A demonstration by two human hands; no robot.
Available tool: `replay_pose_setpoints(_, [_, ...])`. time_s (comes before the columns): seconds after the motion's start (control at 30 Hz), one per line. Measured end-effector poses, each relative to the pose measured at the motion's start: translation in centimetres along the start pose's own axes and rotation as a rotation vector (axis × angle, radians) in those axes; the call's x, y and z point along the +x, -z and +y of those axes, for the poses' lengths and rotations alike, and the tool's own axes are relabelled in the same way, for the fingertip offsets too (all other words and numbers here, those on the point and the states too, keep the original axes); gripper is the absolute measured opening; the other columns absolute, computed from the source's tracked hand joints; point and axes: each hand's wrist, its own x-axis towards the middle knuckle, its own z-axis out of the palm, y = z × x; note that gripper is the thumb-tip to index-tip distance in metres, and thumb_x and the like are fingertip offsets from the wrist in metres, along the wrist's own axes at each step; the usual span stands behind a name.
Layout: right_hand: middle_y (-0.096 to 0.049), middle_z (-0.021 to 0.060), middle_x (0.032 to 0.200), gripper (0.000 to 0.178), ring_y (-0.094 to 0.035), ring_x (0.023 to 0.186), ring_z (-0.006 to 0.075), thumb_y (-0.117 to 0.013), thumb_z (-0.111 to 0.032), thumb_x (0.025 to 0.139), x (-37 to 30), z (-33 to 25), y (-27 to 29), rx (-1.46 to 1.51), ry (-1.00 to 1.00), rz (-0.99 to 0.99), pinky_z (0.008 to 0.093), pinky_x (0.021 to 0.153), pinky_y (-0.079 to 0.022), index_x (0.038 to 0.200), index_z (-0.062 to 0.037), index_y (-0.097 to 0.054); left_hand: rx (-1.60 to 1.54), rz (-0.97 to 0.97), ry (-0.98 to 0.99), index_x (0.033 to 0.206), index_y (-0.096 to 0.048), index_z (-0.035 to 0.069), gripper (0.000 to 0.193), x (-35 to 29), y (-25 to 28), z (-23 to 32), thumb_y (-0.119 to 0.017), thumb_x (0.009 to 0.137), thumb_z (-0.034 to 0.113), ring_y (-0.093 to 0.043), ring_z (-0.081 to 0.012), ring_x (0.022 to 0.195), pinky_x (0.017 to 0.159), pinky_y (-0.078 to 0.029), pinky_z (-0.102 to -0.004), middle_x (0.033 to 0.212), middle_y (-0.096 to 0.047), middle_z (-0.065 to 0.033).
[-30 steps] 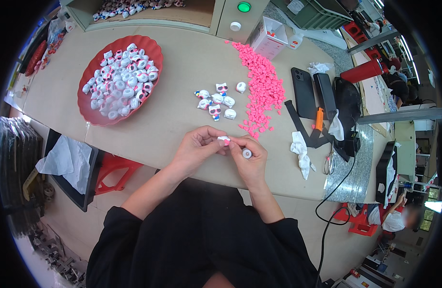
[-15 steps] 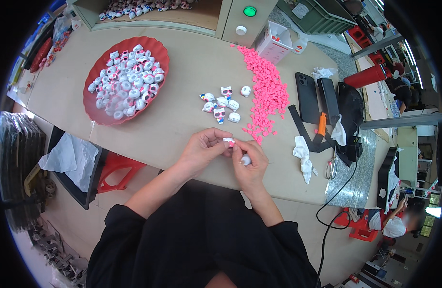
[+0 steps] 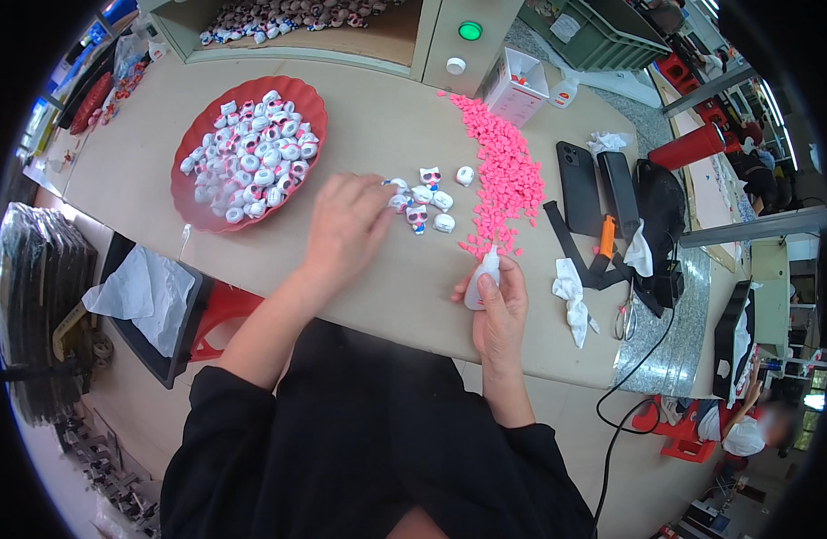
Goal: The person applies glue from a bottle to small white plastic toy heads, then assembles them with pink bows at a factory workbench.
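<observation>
My right hand is closed round a small white squeeze bottle, its narrow nozzle pointing up at the near end of the pink pieces. Over the table, my left hand is slightly blurred, its fingers curving toward a group of small white toy figures. Its fingertips come beside the leftmost ones; whether anything is between them is hidden. Some figures in the group wear dark glasses and blue clothing. To the left, a red scalloped bowl holds many white toy heads with pink and dark markings.
A grey-green cabinet with more figures inside stands at the back. Beyond the pink pieces are a white box, a black phone, an orange-handled tool and crumpled tissue. A black cable hangs off the right edge.
My hands have parted. The left moved up and left from the small white-and-pink piece they held together, which no longer shows. The right moved slightly right and now holds the bottle upright.
</observation>
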Motion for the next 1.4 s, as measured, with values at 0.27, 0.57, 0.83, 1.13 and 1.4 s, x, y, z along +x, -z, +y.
replay_pose_setpoints(0.27, [-0.052,0.0093,0.082,0.030,-0.052,0.065,0.0147,-0.053,-0.012,0.081,-0.2,-0.9,2.4,0.194,0.015,-0.001,0.0264,0.056,-0.042,0.106,0.0006,-0.043,-0.020,-0.300,-0.139,0.093,-0.056,0.003,0.029,0.7,-4.6,3.7,-0.064,0.065,0.005,-0.049,-0.0236,0.083,0.074,-0.040,-0.0352,0.091,-0.056,-0.0074])
replay_pose_setpoints(0.57, [-0.052,0.0040,0.081,0.028,-0.047,0.065,0.0108,-0.065,-0.007,0.073,-0.2,-0.7,3.3,0.170,0.142,0.134,0.0238,0.056,-0.037,0.096,0.0004,-0.051,-0.907,-0.380,0.547,0.091,-0.058,0.005,0.015,-1.5,-3.0,4.2,-0.059,0.077,0.007,-0.055,-0.0144,0.075,0.062,-0.045,-0.0252,0.091,-0.056,-0.0056])
replay_pose_setpoints(0.83, [-0.051,0.0036,0.076,0.026,-0.043,0.062,0.0119,-0.061,-0.023,0.078,0.6,-1.7,2.8,0.286,0.091,0.052,0.0227,0.054,-0.034,0.089,-0.0010,-0.052,-1.975,-0.349,1.204,0.104,-0.051,0.003,0.023,-3.5,-2.4,4.7,-0.052,0.083,0.010,-0.058,-0.0152,0.075,0.061,-0.049,-0.0205,0.086,-0.056,-0.0072])
replay_pose_setpoints(1.13, [-0.051,0.0065,0.080,0.022,-0.045,0.061,0.0125,-0.059,-0.016,0.079,1.0,-1.7,2.0,0.089,0.196,0.074,0.0229,0.052,-0.035,0.093,-0.0020,-0.048,-1.790,-0.454,1.021,0.106,-0.049,-0.001,0.024,-3.4,-2.2,4.3,-0.051,0.084,0.008,-0.055,-0.0113,0.078,0.064,-0.046,-0.0221,0.090,-0.054,-0.0064])
replay_pose_setpoints(1.4, [-0.048,0.0098,0.086,0.024,-0.047,0.064,0.0132,-0.056,-0.015,0.081,0.5,-0.2,1.6,-0.180,0.378,-0.010,0.0228,0.055,-0.038,0.095,-0.0006,-0.043,-1.492,-0.376,0.822,0.108,-0.046,-0.003,0.026,-4.3,-3.6,4.2,-0.050,0.082,0.001,-0.053,-0.0112,0.082,0.070,-0.045,-0.0235,0.094,-0.053,-0.0065])
